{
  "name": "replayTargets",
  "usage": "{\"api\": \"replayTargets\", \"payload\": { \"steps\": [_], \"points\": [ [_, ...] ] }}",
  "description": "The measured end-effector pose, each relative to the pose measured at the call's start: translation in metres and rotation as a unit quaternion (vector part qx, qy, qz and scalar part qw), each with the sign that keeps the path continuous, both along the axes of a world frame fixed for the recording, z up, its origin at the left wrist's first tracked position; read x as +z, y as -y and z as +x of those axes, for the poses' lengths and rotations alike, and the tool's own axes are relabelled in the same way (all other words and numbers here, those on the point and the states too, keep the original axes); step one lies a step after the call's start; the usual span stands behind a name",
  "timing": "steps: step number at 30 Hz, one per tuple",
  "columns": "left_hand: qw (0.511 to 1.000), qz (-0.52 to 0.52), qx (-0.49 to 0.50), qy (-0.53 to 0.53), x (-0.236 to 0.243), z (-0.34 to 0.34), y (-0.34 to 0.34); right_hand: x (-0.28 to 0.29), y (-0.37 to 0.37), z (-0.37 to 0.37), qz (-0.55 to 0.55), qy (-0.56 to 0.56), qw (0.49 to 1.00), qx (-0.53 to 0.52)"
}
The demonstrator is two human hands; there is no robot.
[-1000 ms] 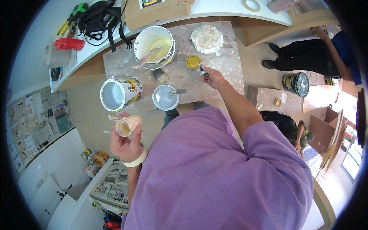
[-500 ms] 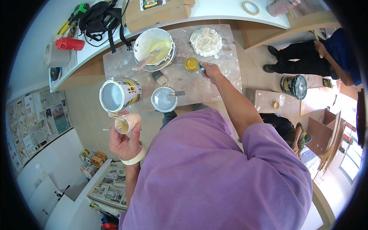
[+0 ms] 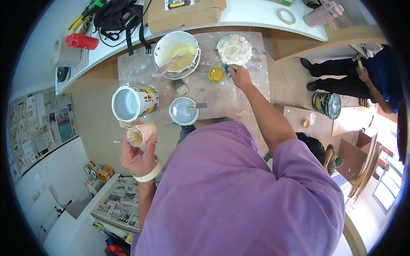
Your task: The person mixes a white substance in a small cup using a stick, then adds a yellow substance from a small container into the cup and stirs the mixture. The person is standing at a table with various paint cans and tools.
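In my left hand [image 3: 139, 155] is a small cream-coloured cup [image 3: 146, 131], tilted so that its mouth and the beige stuff inside show. A thin flat edge by its rim is too small to name. My right hand [image 3: 240, 77] is closed round a small dark blue object [image 3: 227, 70], mostly hidden by the fingers, over the worktable [image 3: 141, 72]. Just left of it stands a small round tin [image 3: 216, 75] with a golden-yellow top. Beyond the hand lies a mound of white putty-like paste [image 3: 234, 49]. A roll of tape [image 3: 149, 174] circles my left wrist.
A white bucket [image 3: 159, 50] holds pale yellow paste and a stirring stick. Nearer are a brush [image 3: 181, 87], an open paint can [image 3: 126, 103] and a tub [image 3: 183, 122] with a flat blade across it. A white counter [image 3: 256, 17] runs behind. Other people are at the right.
My right hand has shifted slightly towards the white paste, carrying the blue object up beside the tin. The whole view has shifted slightly. My left hand still holds the cup.
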State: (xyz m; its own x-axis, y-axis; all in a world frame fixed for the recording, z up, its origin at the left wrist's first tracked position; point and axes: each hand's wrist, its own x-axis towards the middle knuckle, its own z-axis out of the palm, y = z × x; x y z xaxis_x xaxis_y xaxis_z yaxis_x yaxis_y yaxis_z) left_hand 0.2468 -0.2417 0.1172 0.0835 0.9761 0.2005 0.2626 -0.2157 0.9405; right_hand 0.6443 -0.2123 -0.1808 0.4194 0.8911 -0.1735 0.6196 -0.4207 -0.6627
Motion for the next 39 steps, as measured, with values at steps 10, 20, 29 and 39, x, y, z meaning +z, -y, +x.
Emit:
{"api": "replayTargets", "payload": {
  "steps": [10, 20, 29, 39],
  "points": [
    [0.999, -0.029, 0.025, 0.003, 0.003, -0.005, 0.002, 0.036, -0.028, 0.009, -0.039, -0.05, 0.996, 0.069],
    [1.0, -0.017, 0.02, 0.016, -0.003, -0.011, -0.002, 0.042, 0.02, -0.062, -0.038, -0.105, 0.993, -0.031],
    [1.0, 0.004, 0.0, 0.014, -0.006, -0.007, -0.004, 0.039, 0.049, -0.051, -0.058, -0.076, 0.995, 0.006],
    [1.0, 0.003, -0.011, 0.011, -0.004, -0.003, 0.002, 0.037, 0.031, -0.065, -0.125, 0.051, 0.989, 0.063]
  ]
}}
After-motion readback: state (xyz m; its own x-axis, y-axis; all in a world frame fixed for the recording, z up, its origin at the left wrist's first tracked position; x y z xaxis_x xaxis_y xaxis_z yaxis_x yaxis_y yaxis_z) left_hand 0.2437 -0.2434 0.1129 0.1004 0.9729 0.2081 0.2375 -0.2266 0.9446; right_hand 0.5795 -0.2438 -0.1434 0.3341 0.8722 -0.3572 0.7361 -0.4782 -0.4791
